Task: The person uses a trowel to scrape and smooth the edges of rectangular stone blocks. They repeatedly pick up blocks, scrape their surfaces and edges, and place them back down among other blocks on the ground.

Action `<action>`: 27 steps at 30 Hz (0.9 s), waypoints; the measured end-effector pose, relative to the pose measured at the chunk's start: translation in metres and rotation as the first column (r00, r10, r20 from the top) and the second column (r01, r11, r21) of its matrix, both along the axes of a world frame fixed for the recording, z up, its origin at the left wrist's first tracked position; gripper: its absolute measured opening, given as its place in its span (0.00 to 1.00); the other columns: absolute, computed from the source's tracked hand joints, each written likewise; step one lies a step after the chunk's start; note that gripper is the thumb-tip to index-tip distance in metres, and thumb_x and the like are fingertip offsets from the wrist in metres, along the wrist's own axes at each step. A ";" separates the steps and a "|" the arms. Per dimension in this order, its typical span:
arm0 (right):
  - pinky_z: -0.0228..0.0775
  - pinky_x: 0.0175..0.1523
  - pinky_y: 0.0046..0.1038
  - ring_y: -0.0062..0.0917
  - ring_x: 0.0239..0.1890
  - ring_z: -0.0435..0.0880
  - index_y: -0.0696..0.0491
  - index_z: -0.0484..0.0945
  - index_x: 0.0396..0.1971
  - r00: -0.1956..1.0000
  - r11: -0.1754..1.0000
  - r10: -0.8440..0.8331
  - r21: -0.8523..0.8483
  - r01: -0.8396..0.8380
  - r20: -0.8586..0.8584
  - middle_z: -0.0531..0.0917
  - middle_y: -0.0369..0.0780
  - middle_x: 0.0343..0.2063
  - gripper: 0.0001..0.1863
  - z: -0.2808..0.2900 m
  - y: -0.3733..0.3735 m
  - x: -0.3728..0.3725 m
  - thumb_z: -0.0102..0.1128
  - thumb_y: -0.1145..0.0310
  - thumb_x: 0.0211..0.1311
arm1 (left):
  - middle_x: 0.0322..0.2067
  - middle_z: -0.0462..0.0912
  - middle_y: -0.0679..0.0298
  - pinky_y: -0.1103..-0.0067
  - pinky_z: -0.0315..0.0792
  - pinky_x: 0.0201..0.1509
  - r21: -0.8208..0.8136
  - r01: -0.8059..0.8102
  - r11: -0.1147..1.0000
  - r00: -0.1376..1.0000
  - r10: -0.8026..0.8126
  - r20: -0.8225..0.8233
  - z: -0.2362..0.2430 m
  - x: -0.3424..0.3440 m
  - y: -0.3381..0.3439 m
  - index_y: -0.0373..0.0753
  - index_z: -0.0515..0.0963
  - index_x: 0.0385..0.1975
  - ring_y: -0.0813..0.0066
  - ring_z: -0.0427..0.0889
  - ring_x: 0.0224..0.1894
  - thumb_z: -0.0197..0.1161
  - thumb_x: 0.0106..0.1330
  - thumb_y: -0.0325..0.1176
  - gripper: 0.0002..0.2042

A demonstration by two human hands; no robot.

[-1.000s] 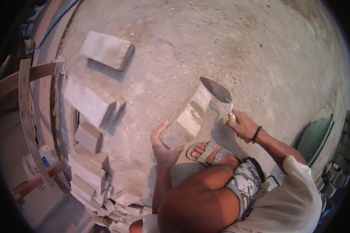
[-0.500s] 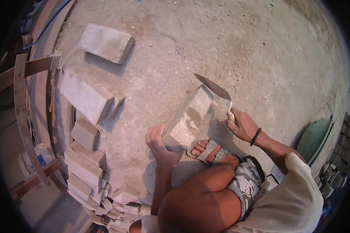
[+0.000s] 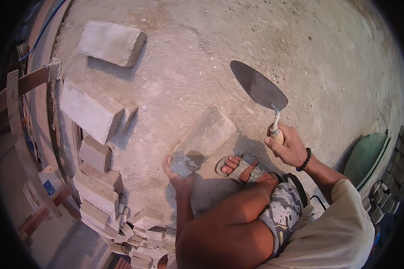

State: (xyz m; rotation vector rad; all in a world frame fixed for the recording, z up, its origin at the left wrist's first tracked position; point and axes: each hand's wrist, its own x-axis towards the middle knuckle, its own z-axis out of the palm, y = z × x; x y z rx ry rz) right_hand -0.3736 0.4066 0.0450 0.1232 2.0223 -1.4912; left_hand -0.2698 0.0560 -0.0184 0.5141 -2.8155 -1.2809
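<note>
brick point(image 3: 206, 134), long axis slanting up, rightward

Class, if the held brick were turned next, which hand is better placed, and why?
Probably the left hand: it grips the near end of the brick, while the right hand holds a trowel apart from the brick.

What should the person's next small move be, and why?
Probably bring the wooden-handled trowel to the pale rectangular block: the right hand holds the trowel clear of it, while the left hand holds the block's near end.
</note>
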 end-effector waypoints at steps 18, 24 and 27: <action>0.71 0.38 0.35 0.33 0.30 0.80 0.62 0.75 0.34 0.957 0.982 0.189 -0.012 -0.191 0.221 0.80 0.48 0.25 0.17 -0.074 -0.010 0.017 0.61 0.60 0.59 | 0.60 0.65 0.51 0.58 0.59 0.66 -0.538 0.489 0.686 0.871 -0.422 0.253 0.070 -0.075 0.054 0.39 0.63 0.66 0.48 0.63 0.63 0.79 0.41 0.33 0.47; 0.71 0.37 0.34 0.30 0.29 0.79 0.61 0.74 0.34 0.996 0.999 -0.010 0.054 0.005 0.083 0.79 0.46 0.24 0.17 -0.069 -0.006 0.005 0.62 0.60 0.60 | 0.53 0.74 0.53 0.63 0.65 0.62 -0.353 0.559 0.750 0.814 -0.417 0.404 0.074 -0.101 0.039 0.35 0.66 0.63 0.53 0.72 0.56 0.77 0.43 0.31 0.42; 0.71 0.35 0.32 0.26 0.28 0.78 0.60 0.73 0.35 0.991 0.995 -0.086 0.060 0.081 0.098 0.78 0.43 0.23 0.17 -0.063 0.001 -0.001 0.62 0.60 0.60 | 0.51 0.77 0.50 0.69 0.69 0.59 0.104 0.332 0.937 0.831 -0.343 0.437 0.099 -0.140 0.042 0.28 0.66 0.62 0.61 0.77 0.53 0.76 0.46 0.29 0.40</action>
